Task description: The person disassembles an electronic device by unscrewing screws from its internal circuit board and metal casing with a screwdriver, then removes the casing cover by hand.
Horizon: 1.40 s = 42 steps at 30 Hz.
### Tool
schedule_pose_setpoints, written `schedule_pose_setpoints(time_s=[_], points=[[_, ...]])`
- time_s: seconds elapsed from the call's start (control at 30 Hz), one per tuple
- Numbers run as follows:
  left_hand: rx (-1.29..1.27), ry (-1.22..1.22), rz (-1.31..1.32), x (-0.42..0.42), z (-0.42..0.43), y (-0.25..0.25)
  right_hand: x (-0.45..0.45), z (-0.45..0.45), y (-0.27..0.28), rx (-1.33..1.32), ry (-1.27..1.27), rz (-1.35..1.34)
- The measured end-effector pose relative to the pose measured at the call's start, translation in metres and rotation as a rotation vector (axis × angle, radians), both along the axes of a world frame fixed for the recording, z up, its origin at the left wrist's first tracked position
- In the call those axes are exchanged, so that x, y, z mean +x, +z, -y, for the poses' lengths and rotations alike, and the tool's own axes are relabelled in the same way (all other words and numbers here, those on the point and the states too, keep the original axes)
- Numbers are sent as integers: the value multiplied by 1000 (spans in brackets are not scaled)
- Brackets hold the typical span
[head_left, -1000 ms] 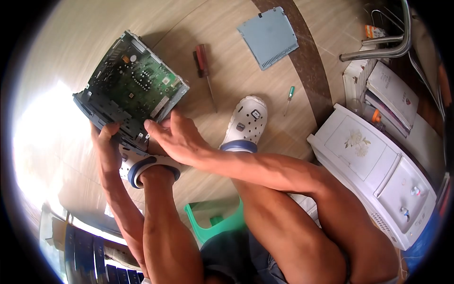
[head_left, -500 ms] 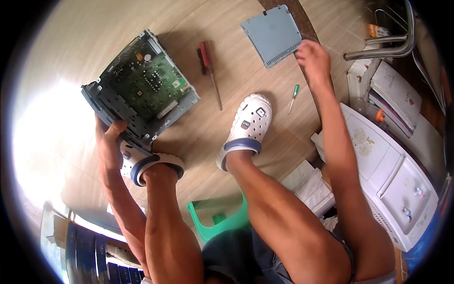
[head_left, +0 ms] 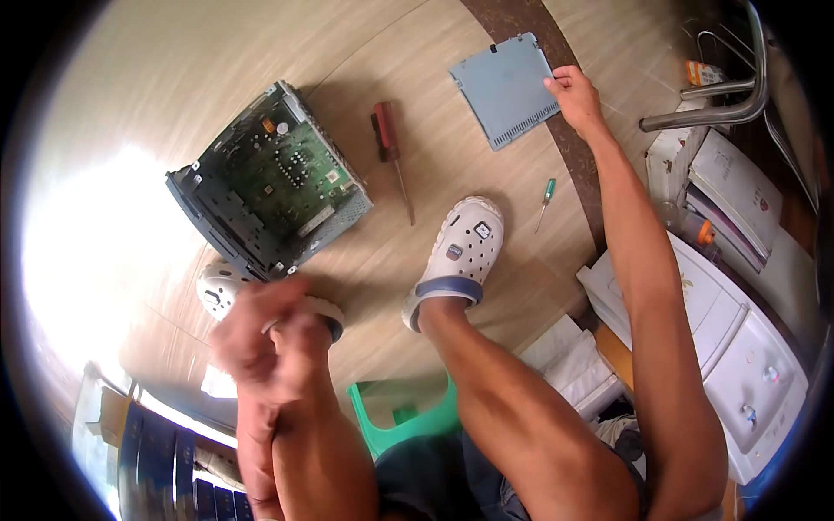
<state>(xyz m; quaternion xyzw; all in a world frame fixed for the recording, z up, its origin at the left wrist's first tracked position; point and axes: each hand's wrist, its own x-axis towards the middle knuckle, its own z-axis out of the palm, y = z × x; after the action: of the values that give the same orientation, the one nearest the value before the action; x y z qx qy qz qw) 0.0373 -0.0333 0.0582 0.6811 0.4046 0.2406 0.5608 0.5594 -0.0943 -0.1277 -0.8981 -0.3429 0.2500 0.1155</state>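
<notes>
At the upper right, my right hand (head_left: 573, 94) grips the right edge of a flat grey metal panel (head_left: 506, 91), which has a slotted lower edge. My left hand (head_left: 271, 337) is smeared by motion over my left shin, apart from the electronics unit; its fingers cannot be made out. That opened unit (head_left: 276, 178) rests on the floor at the left, showing a green circuit board (head_left: 291, 169) inside its metal case. Between unit and panel lies a large screwdriver (head_left: 387, 135) with a red and black handle. A small green-handled screwdriver (head_left: 546, 198) lies below the panel.
My feet wear white clogs (head_left: 465, 239), the left one close beside the unit. A green stool (head_left: 408, 425) is under me. To the right stand a white water dispenser (head_left: 695, 304), stacked boxes (head_left: 737, 182) and a chrome chair leg (head_left: 704, 115). Dark blue boxes (head_left: 156, 451) are at lower left.
My left hand has let go of the unit and drawn back over my shin. My right hand, which was at the panel's corner, now grips its right edge.
</notes>
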Motion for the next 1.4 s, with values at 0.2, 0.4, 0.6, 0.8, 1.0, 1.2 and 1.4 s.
schedule_pose_setpoints(time_s=[0.2,0.4,0.6,0.8,1.0,1.2,1.4], points=[[-559,-431,-131,86,19,-31,7,11,-10,-34,31,-8],[-547,-220,-255,165,36,-111,-20,22,6,-54,33,80],[-965,63,47,179,13,-159,-28,47,-6,25,-138,-82],[-1139,265,226,193,15,-168,-52,56,-5,270,-320,-416],[-1101,217,179,199,12,-170,-50,72,-25,358,-422,-546],[-1114,189,139,198,12,-168,-62,80,-32,488,-521,-513],[-1242,274,253,206,7,-147,-97,64,27,683,-688,-436]])
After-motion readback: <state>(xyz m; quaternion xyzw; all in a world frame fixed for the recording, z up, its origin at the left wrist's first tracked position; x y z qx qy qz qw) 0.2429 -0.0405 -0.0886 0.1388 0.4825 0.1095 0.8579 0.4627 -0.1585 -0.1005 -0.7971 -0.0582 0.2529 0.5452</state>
